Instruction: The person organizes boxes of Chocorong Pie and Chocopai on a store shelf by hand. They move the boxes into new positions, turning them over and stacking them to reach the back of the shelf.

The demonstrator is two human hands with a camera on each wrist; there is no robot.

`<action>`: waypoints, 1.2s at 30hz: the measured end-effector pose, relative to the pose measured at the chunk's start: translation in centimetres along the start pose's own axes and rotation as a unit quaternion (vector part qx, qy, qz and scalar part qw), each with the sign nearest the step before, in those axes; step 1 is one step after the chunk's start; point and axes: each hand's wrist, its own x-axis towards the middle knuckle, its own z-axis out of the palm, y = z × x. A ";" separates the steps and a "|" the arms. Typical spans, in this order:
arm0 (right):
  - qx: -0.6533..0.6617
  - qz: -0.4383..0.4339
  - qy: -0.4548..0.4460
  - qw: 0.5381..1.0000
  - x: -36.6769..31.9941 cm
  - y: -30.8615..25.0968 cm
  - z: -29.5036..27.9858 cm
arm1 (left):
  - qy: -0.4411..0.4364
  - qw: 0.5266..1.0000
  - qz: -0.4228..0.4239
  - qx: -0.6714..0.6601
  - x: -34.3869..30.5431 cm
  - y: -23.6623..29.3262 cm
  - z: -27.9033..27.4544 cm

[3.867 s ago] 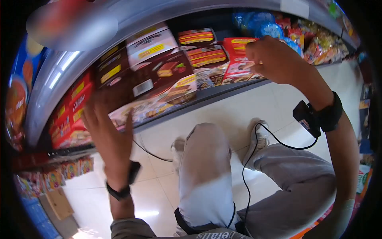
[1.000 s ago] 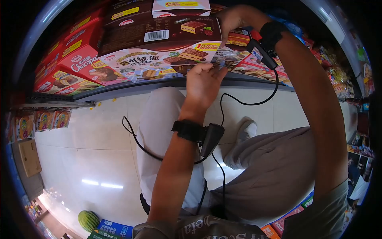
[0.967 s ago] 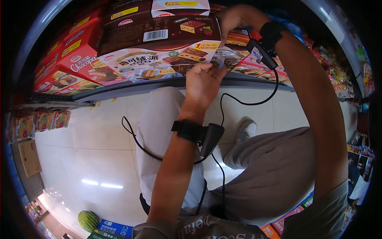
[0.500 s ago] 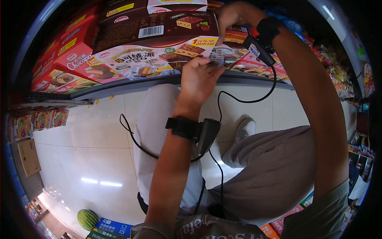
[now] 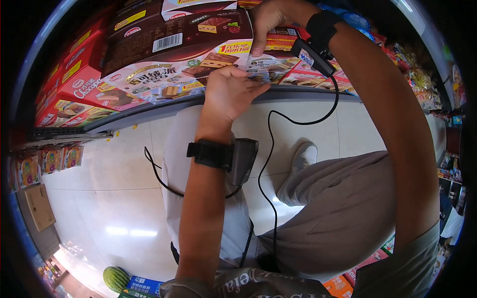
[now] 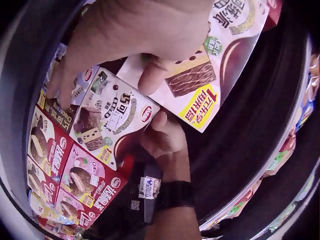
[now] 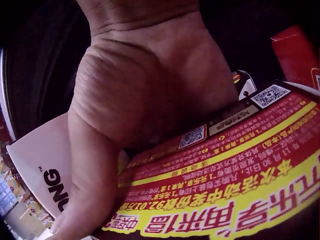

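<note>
A brown and white chocolate pie box (image 5: pixel 174 69) lies on the bottom shelf, stacked on other snack boxes. In the head view my left hand (image 5: pixel 228 97) is at the lower right of its front, fingers loosely extended. The left wrist view shows this hand (image 6: pixel 135 30) with its thumb on the box's white face and its fingers against boxes lower down. My right hand (image 5: pixel 268 22) is at the box's right end, thumb pointing down along that end. In the right wrist view its thumb (image 7: pixel 92 185) lies straight over the pale end panel; the other fingers are hidden.
Red pie boxes (image 5: pixel 87 74) stand at the left, beside a hanging rack of packets (image 5: pixel 52 161). Bagged snacks (image 5: pixel 422 82) fill the right of the shelf. A black cable (image 5: pixel 271 193) hangs from the right wrist. A watermelon (image 5: pixel 116 279) sits on the floor behind.
Earlier, my hands were apart over the left and right boxes; now both are at the brown box's right end. In the last second, the head view shifts slightly while the hands keep their places.
</note>
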 end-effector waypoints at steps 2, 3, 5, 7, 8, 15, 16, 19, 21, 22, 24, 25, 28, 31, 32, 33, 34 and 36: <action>0.032 -0.006 -0.039 0.999 0.2 0.2 0.0 | 0.010 1.000 -0.018 0.007 0.6 0.5 -0.3; 0.048 -0.010 -0.059 0.997 0.2 0.3 0.0 | 0.029 0.999 -0.027 0.015 0.9 0.5 -0.8; 0.049 -0.007 -0.055 0.997 0.2 0.4 0.0 | 0.066 0.996 -0.042 0.032 1.5 0.4 -1.9; 0.047 -0.005 -0.048 0.998 0.0 0.3 -0.1 | 0.099 0.994 -0.028 0.045 1.1 0.3 -1.1; 0.045 -0.003 -0.045 0.998 0.0 0.2 -0.1 | 0.115 0.992 -0.021 0.052 1.0 0.1 -0.8; -0.004 -0.038 -0.010 0.999 0.3 0.5 0.1 | 0.161 0.985 -0.048 0.031 1.6 -0.4 -1.3; -0.003 -0.037 -0.016 0.999 0.4 0.6 0.1 | 0.157 0.986 -0.045 0.017 1.3 -0.3 -1.0; 0.020 -0.031 -0.061 0.997 0.2 0.4 0.0 | 0.149 0.987 -0.060 -0.022 1.7 0.1 -1.9; 0.058 -0.023 -0.123 0.990 -0.4 0.3 -0.6 | 0.162 0.984 -0.066 -0.042 1.8 0.3 -1.9; 0.057 -0.010 -0.118 0.991 -0.1 0.5 -0.6 | 0.177 0.981 -0.063 -0.050 1.5 0.4 -1.4; 0.053 0.018 -0.110 0.992 0.7 0.7 -0.2 | 0.192 0.975 -0.074 -0.084 1.5 0.5 -1.3; 0.075 -0.007 -0.098 0.992 1.0 1.0 0.0 | 0.192 0.971 -0.087 -0.108 1.8 0.9 -2.0; 0.112 -0.060 -0.069 0.989 1.7 1.8 0.4 | 0.187 0.970 -0.091 -0.129 1.9 1.4 -2.5; 0.122 -0.062 -0.085 0.987 0.8 1.2 0.5 | 0.176 0.975 -0.068 -0.116 1.5 1.3 -2.6; 0.065 -0.066 -0.073 0.993 -0.4 0.4 0.5 | 0.171 0.977 -0.060 -0.109 1.5 1.1 -2.6; 0.042 -0.092 -0.047 0.994 1.0 1.1 0.2 | 0.174 0.974 -0.063 -0.127 1.6 0.8 -3.0; 0.014 -0.108 -0.043 0.993 1.3 1.1 -0.2 | 0.175 0.977 -0.051 -0.108 1.3 0.6 -2.0; -0.056 -0.119 -0.015 0.991 0.4 0.6 -1.3 | 0.180 0.980 -0.027 -0.077 0.5 0.1 -0.6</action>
